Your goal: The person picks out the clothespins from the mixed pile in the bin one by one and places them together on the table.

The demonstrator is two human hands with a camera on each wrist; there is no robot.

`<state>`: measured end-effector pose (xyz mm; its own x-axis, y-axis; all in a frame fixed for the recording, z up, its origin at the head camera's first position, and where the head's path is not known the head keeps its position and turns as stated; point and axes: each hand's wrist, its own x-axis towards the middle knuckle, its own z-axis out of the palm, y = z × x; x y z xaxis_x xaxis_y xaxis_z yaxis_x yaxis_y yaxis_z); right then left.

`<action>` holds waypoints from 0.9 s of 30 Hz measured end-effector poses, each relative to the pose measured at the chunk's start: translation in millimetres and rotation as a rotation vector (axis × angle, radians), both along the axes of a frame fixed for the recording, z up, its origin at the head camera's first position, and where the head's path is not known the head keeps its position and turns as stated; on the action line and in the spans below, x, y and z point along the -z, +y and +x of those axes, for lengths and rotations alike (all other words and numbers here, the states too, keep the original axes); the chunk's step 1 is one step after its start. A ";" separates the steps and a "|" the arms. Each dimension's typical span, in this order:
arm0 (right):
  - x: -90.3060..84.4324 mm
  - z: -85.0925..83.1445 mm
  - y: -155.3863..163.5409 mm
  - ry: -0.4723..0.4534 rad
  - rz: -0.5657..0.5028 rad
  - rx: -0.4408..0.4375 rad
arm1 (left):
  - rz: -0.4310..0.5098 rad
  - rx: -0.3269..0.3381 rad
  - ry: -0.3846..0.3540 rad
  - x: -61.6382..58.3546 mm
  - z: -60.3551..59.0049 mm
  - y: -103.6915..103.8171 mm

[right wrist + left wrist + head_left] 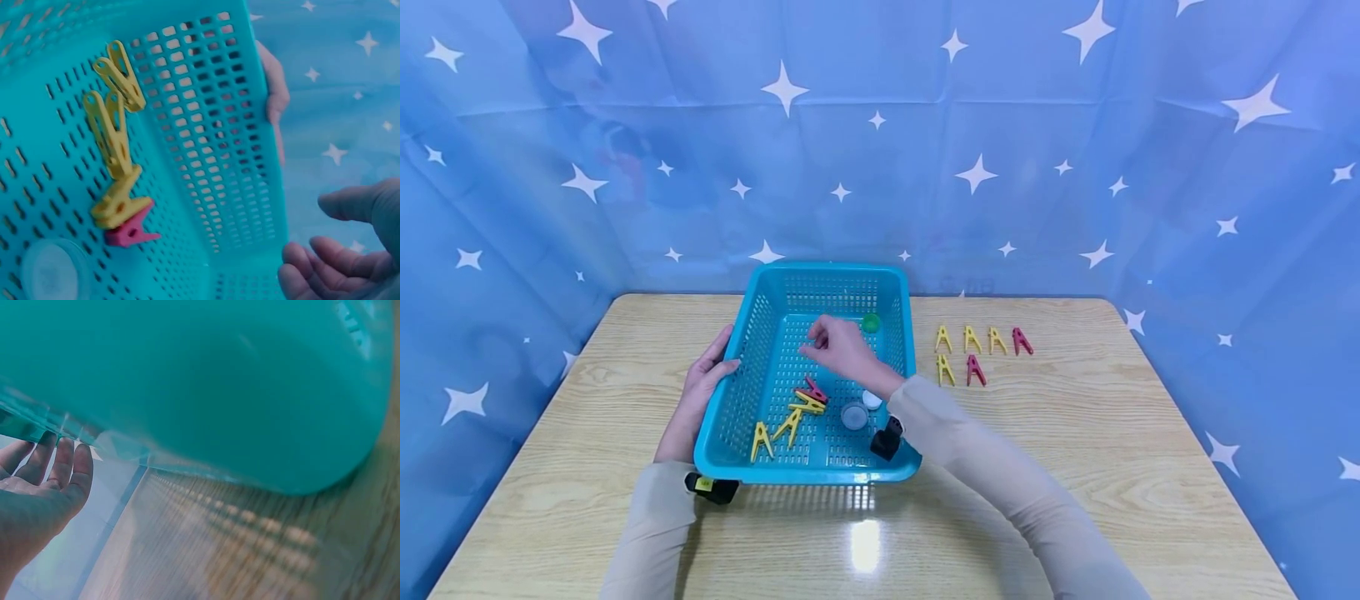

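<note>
Right grip [842,348]: thumb and fingertips apart, holding nothing, over the floor of the blue basket [805,476].
Room around it: a gap to the left wall; on the right the sleeved forearm [955,433] crosses the basket's right rim.
Left grip [700,387]: clamped on the left rim, left of the right grip (thumb over the edge, fingers along the outer wall).
Green piece [871,323]: in the basket, just right of and beyond the right grip.
Inside clothespins: one red [816,392] and three yellow [762,440], nearer the person than the right grip and toward its left; the red one touches a yellow.
White piece [872,400] and grey round dish [854,416]: in the basket, on the person's side of the right grip.
Outside clothespins: four yellow [945,370] and two red [975,371] in two rows on the counter [1112,467], right of the right grip, past the rim.
Starry curtain [977,225]: beyond the counter's far edge.
</note>
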<state>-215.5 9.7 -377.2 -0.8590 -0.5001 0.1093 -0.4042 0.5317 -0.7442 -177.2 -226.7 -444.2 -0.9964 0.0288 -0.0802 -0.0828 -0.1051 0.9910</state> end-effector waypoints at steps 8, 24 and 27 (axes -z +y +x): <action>15.0 2.8 -11.9 -0.123 0.049 -0.015 | 0.001 0.001 -0.001 -0.3 0.0 -0.1; 28.4 -8.0 -26.5 -0.223 0.150 -0.157 | 0.019 -0.002 0.006 0.3 -0.2 -0.6; 31.1 -14.0 -27.2 -0.240 0.139 -0.154 | 0.032 -0.002 0.008 -0.7 0.0 -0.4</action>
<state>-229.4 -17.5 -408.3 -0.7653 -0.6219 -0.1661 -0.3090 0.5813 -0.7527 -177.2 -227.1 -443.5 -0.9970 0.0293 -0.0713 -0.0747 -0.1369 0.9878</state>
